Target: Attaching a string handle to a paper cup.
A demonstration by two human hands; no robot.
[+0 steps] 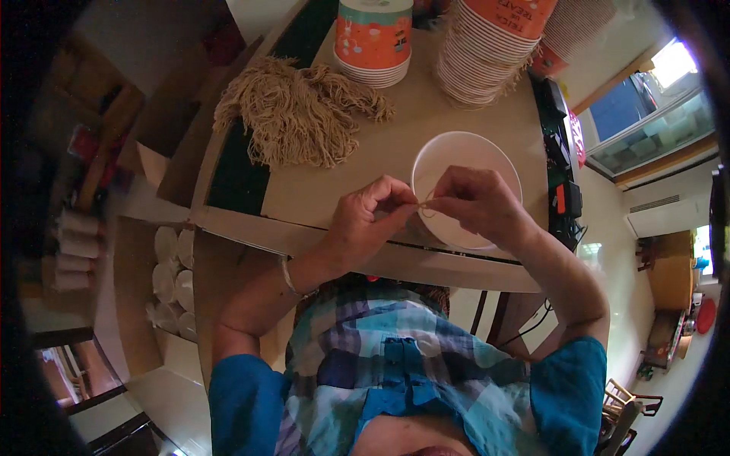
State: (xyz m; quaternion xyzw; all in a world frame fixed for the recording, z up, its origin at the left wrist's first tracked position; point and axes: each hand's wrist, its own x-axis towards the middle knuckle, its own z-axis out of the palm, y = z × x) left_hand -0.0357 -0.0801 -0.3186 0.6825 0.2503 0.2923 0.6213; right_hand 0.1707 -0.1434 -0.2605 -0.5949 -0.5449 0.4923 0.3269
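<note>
A thin string (426, 205) is pinched where the two hands meet, at the near left rim of a white tub (466, 156); holding it at both sides probably keeps it steady for fine fingerwork. The left hand (365, 220) and right hand (484, 204) each press thumb against fingertips, wrists bent inward, forearms angled up from the sides. The yarn bundle (293, 114) and stacked cups (487, 57) sit farther back on the bench (411, 125), likely for easy reach.

Your brightest glare: the window (674, 67), washed out, beyond the tabletop's (395, 144) right edge. Past its left edge, you get dimness. Straight lines bow; corners go black.
</note>
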